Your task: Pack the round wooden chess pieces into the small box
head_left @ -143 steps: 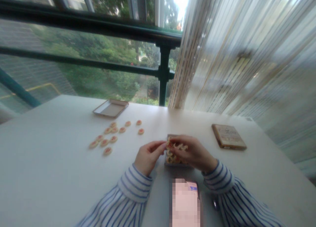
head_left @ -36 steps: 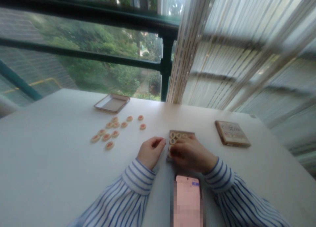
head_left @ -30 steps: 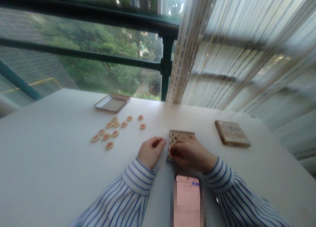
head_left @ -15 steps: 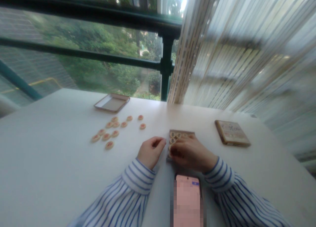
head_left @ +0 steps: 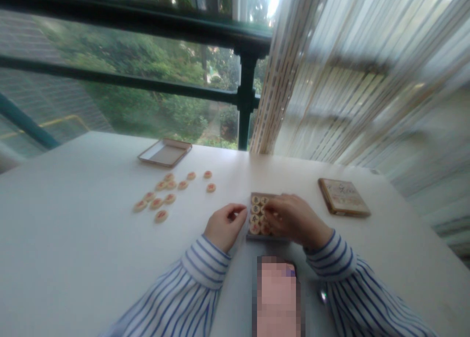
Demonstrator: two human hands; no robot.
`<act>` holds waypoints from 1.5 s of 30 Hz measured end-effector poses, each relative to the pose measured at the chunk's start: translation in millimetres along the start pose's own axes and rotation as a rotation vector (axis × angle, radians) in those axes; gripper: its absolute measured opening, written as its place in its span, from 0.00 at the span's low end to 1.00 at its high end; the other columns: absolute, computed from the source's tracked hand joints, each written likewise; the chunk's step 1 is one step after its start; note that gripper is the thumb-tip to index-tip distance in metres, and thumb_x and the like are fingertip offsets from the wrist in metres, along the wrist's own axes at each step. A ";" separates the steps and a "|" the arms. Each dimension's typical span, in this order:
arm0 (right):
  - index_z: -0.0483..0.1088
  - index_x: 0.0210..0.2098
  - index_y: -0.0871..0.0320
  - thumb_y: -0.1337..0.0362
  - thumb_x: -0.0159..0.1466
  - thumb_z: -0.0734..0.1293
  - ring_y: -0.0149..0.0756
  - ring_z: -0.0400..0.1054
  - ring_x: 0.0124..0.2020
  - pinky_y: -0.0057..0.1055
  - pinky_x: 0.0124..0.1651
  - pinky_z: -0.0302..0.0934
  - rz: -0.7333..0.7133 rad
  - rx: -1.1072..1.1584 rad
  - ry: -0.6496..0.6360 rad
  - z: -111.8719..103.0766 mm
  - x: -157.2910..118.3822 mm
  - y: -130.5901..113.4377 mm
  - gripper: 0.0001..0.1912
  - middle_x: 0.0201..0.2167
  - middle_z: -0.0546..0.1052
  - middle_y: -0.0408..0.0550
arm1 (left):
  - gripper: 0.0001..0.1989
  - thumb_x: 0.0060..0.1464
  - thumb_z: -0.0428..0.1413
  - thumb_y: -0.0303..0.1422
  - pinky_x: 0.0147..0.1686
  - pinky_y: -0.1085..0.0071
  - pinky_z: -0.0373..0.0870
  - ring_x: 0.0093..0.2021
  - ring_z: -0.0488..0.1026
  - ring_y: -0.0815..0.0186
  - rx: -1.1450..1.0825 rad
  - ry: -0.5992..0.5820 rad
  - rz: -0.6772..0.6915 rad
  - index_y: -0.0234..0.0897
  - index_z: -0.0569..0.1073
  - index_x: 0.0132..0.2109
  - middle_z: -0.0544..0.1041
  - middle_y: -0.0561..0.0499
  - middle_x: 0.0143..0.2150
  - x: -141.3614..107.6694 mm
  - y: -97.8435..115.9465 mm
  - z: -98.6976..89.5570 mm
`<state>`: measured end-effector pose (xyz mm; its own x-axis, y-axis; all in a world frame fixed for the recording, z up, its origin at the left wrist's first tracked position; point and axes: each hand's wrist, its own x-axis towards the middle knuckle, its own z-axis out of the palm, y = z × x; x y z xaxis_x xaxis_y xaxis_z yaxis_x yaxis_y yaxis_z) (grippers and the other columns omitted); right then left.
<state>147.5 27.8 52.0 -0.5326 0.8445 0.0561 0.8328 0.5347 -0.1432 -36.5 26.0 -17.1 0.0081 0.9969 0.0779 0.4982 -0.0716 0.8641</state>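
A shallow box (head_left: 267, 238) in front of me holds rows of round Chinese chess pieces. Those showing on its left side include several with black characters (head_left: 254, 209) and a red-marked one (head_left: 254, 228). Over the box's right part, my right hand (head_left: 295, 218) has its fingers bent down onto the pieces; the hand hides what lies beneath, and I cannot make out what its fingertips grip. Just left of the box rests my left hand (head_left: 223, 225), thumb and forefinger drawn together, with no piece visible in it. Several loose red-marked pieces (head_left: 160, 216) lie further left.
An open tray-like lid (head_left: 165, 154) lies at the table's back left. On the right is a closed flat box (head_left: 344, 197). A phone (head_left: 277, 298), its screen blurred out, lies in front of the piece box. Window rails and a curtain stand behind the table (head_left: 91, 258).
My right hand has shifted slightly right and lifted off the box's near left part, uncovering more pieces there. My left hand has stayed nearly still. The view has shifted slightly.
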 end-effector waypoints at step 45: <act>0.66 0.38 0.60 0.62 0.61 0.53 0.38 0.68 0.35 0.30 0.33 0.53 0.341 -0.158 -0.228 7.0 -5.6 43.8 0.13 0.33 0.74 0.53 | 0.18 0.49 0.50 0.40 0.31 0.71 0.68 0.32 0.73 0.65 0.125 -0.123 0.062 0.39 0.74 0.44 0.78 0.49 0.32 -3.3 -3.0 2.6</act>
<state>185.9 46.3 38.5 -0.2284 0.9548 -0.1900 0.9701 0.2397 0.0382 -35.8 23.0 -21.3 0.1448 0.9876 0.0610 0.5969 -0.1364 0.7907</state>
